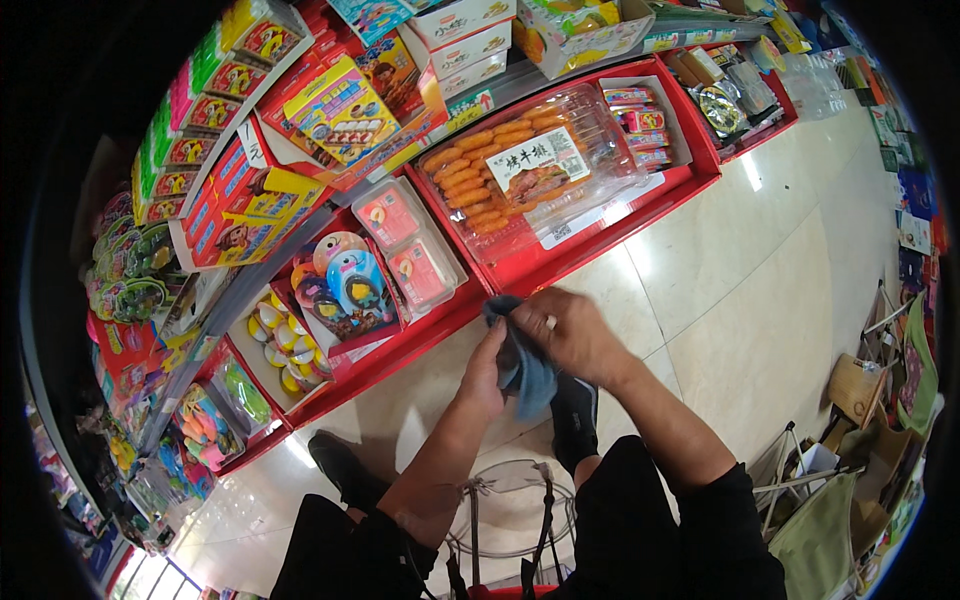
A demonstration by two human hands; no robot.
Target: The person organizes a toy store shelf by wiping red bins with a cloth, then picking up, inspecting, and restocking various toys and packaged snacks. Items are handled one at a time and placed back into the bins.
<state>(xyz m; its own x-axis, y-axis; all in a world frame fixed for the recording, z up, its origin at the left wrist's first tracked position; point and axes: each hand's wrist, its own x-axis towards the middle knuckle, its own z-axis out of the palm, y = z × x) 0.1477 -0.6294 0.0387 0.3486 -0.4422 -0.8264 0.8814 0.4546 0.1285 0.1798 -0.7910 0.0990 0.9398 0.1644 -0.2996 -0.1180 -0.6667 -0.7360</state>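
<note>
Both my hands hold a blue-grey cloth (531, 375) in front of the lower red shelf edge, above the tiled floor. My left hand (484, 371) grips its left side, the thumb near the top. My right hand (566, 330) is closed on the upper right part of the cloth, and its lower end hangs between my hands. Just beyond them, a clear plastic tray of skewered snacks (472, 176) lies in a red display compartment. To its left are pink-labelled plastic tubs (420, 274) and a box of round blue and pink toy-like packs (352, 281).
A red shelf rim (382, 364) runs diagonally before me. Snack boxes (247, 210) stand on the tier above. Below my hands is a round wire frame (510, 480). Folding chairs with green fabric (814, 532) and cardboard boxes (885, 480) stand at the right.
</note>
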